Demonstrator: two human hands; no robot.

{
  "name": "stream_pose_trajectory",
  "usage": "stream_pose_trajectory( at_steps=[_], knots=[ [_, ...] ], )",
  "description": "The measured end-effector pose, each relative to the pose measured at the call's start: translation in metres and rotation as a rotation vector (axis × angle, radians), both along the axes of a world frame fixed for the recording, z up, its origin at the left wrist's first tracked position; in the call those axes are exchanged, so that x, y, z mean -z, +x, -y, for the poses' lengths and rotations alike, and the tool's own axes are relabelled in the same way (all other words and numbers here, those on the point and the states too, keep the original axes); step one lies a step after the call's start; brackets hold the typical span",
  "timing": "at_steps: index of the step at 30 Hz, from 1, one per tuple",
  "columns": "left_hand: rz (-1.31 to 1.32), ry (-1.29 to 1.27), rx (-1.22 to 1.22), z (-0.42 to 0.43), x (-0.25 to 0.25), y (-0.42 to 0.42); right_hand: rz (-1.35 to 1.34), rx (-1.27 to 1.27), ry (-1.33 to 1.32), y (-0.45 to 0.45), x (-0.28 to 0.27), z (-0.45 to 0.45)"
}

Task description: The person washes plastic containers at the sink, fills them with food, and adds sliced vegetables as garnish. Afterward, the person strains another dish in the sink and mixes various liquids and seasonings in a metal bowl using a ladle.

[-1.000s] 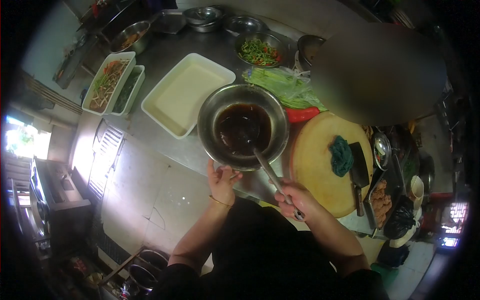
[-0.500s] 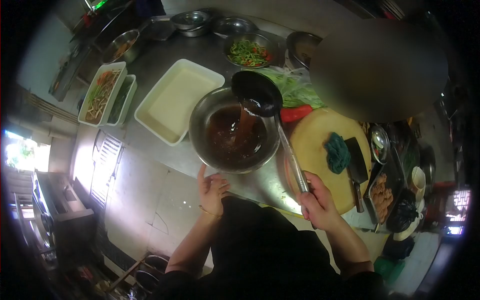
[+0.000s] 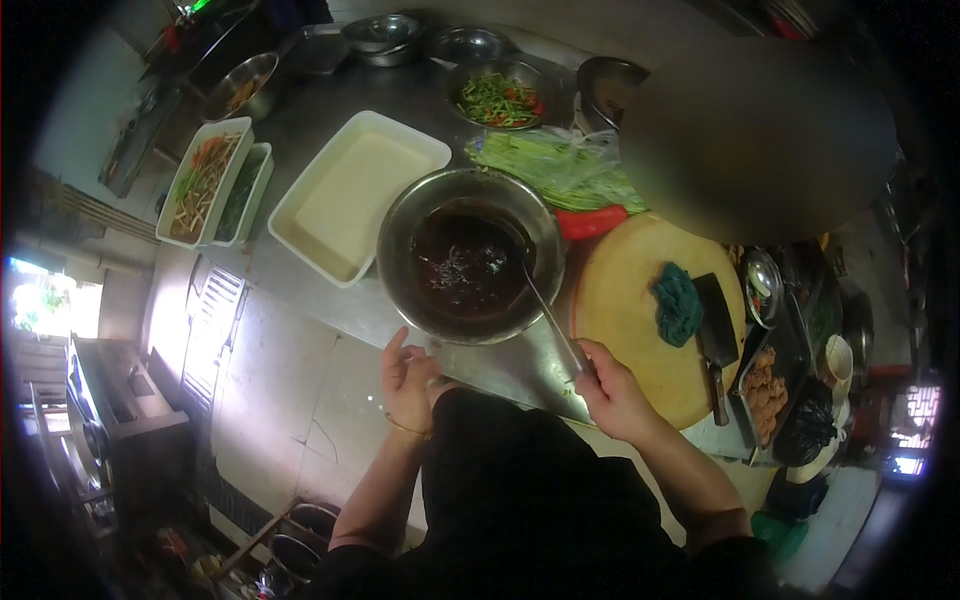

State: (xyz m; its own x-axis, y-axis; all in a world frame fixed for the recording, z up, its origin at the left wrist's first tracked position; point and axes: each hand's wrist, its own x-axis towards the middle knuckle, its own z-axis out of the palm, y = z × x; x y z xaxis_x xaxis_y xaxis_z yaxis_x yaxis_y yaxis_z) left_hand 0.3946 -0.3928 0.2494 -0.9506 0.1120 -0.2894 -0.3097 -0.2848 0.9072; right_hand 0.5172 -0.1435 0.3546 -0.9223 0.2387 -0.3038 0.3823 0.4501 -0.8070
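My right hand (image 3: 610, 390) is closed around the handle of a metal ladle (image 3: 550, 312). The ladle's bowl is sunk in dark brown liquid (image 3: 465, 262) and cannot be made out. That liquid lies in a wide steel bowl (image 3: 395, 225) near the counter's front edge. Just below the bowl's near rim is my left hand (image 3: 408, 385), its fingers apart and slightly curled, holding nothing. A white rectangular tray (image 3: 350, 200) stands left of the bowl, with nothing visible in it.
Right of the bowl, a round cutting board (image 3: 630, 270) bears a green cloth (image 3: 676, 305) and a cleaver (image 3: 714, 325). Behind are a red pepper (image 3: 590, 221), bagged greens (image 3: 560, 170) and a bowl of cut vegetables (image 3: 500, 98). Vegetable containers (image 3: 205, 180) stand left.
The ladle, raised above the bowl and pouring half a second ago, is down in the liquid again. My right hand has shifted slightly up and left; my left hand has drawn slightly left.
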Motion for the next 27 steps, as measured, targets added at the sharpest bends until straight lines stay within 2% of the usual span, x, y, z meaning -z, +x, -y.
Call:
stream_pose_trajectory(
  at_steps=[1,2,4,7,8,11,13,16,23,26,27],
  knots=[
    [-0.076,-0.041,0.025,0.002,-0.001,-0.001,0.026,0.005,-0.034,-0.001,0.007,-0.001],
    [-0.227,-0.234,0.062,0.005,-0.003,-0.003,0.052,0.011,-0.068,-0.001,0.01,-0.001],
    [-0.53,-0.621,0.137,0.007,-0.016,-0.01,0.23,0.123,-0.361,-0.005,0.002,0.0],
    [-0.829,-1.033,0.285,0.002,-0.053,-0.026,0.384,0.363,-0.847,-0.013,-0.015,0.0],
    [-0.858,-1.125,0.318,-0.001,-0.062,-0.031,0.415,0.456,-1.017,-0.014,-0.019,0.0],
    [-0.929,-1.337,0.422,-0.019,-0.075,-0.045,0.432,0.411,-1.265,-0.008,-0.025,-0.003],
    [-0.955,-1.393,0.503,-0.029,-0.075,-0.057,0.409,0.345,-1.316,-0.003,-0.032,-0.004],
    [-1.006,-1.419,0.675,-0.041,-0.077,-0.068,0.373,0.301,-1.364,0.003,-0.042,0.0],
    [-0.986,-1.31,0.817,-0.051,-0.114,-0.073,0.349,0.367,-1.329,0.01,-0.051,0.005],
    [-0.764,-0.765,0.788,-0.047,-0.144,-0.075,0.32,0.365,-1.423,0.013,-0.049,0.003],
    [-0.845,-0.43,0.74,-0.044,-0.154,-0.079,0.333,0.37,-1.409,0.014,-0.048,0.002]
  ],
)
